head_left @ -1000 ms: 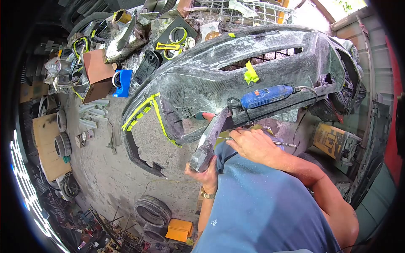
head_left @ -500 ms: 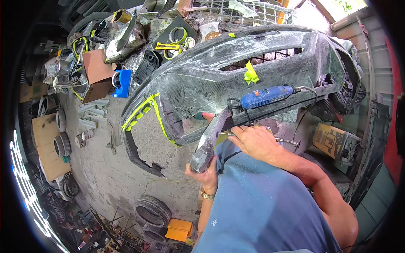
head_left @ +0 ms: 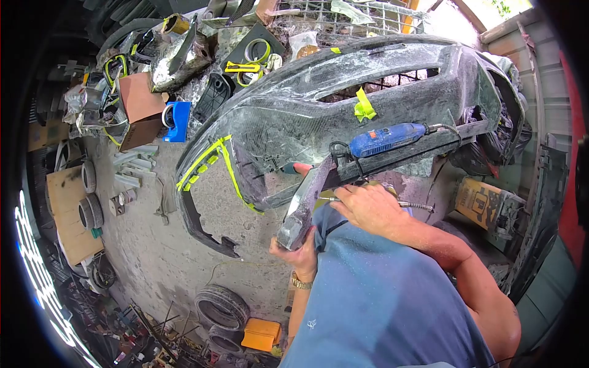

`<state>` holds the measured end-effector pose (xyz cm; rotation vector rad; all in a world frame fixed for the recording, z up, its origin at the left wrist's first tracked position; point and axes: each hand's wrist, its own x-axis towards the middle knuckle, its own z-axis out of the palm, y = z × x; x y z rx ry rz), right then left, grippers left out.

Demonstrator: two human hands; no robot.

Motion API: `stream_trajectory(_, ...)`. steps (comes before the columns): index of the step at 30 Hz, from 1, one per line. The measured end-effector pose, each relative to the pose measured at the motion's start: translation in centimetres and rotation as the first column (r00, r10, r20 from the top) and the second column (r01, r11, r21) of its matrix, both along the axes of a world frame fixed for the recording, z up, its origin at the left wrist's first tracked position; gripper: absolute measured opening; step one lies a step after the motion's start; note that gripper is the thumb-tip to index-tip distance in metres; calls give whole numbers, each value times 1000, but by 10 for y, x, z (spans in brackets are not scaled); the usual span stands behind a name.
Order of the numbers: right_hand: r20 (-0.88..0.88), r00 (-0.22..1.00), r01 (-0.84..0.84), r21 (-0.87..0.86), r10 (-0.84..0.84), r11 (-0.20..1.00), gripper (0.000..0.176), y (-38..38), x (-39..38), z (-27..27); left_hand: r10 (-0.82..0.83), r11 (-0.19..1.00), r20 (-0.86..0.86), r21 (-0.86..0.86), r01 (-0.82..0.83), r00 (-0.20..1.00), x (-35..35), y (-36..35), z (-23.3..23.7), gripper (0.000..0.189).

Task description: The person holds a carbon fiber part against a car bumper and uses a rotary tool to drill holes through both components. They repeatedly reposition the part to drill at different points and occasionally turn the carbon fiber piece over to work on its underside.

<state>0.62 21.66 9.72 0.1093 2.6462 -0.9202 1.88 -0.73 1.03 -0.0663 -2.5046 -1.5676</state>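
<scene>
My left hand [head_left: 299,253], with a watch at the wrist, is closed around the lower end of a dusty, dark, elongated part [head_left: 302,205]. That part stands slanted in front of me, its upper end by the bumper edge. In my closed right hand [head_left: 371,207] is the handpiece of a rotary tool; its thin bit [head_left: 328,199] points left, right at the part's side. From behind the hand comes the flexible shaft [head_left: 417,206]. The blue rotary tool body [head_left: 388,139] rests along the lower edge of a large, dust-covered car bumper [head_left: 282,126] with yellow tape on it.
A yellow cutter [head_left: 242,67], tape rolls [head_left: 257,51] and a blue tape dispenser [head_left: 177,121] lie beyond the bumper. Tyres [head_left: 222,306] and an orange item [head_left: 261,334] sit on the floor at lower left. At right stands a cardboard box [head_left: 481,204].
My right hand and the bit have shifted very slightly at the part's side. My left hand keeps its hold, and the bumper and tool body stay put.
</scene>
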Motion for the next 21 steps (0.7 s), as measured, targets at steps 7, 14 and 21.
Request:
stream_trajectory(7, -32, 999, 15, -14, -16, 1000, 29, -1, 0, 0, 28, 986, 68, 163, -39, 997, -1, 7, 6, 84)
stream_trajectory(14, -133, 988, 78, 7, -77, 997, 28, 14, -6, 10, 1, 1000, 82, 17, -3, 997, -12, 11, 24, 78)
stream_trajectory(21, -202, 979, 23, 66, -10, 998, 25, 20, -5, 3, -62, 997, 71, -32, 64, 996, -25, 15, 38, 74)
